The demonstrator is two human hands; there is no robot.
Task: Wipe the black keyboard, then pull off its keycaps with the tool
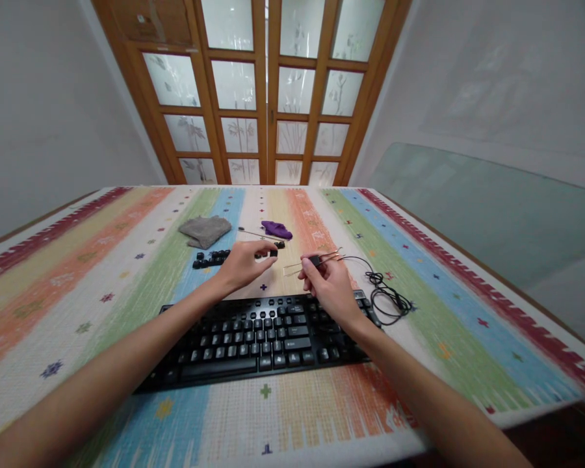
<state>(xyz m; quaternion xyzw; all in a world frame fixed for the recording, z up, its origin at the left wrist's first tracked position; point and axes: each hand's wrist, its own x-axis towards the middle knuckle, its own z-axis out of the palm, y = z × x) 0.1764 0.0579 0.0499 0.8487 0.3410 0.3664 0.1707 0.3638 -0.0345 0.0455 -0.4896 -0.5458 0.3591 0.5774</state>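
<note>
Between the thumb and forefinger of my left hand (246,263) is a small black keycap (273,253). My right hand (329,283) grips a wire keycap puller (314,260) by its black middle, its thin wire loops sticking out on both sides. Both hands are above the far edge of a black keyboard (224,369), a short gap apart. The keyboard's upper row has bare posts where caps are off, while many caps sit in the lower rows. Loose black keycaps (213,258) lie in a group behind it, partly hidden by my left hand.
A grey cloth (205,231) and a purple cloth (276,229) lie farther back, with a thin dark stick-like tool (258,233) between them. The keyboard's coiled black cable (392,302) is on the right. A striped tablecloth (468,305) covers the table.
</note>
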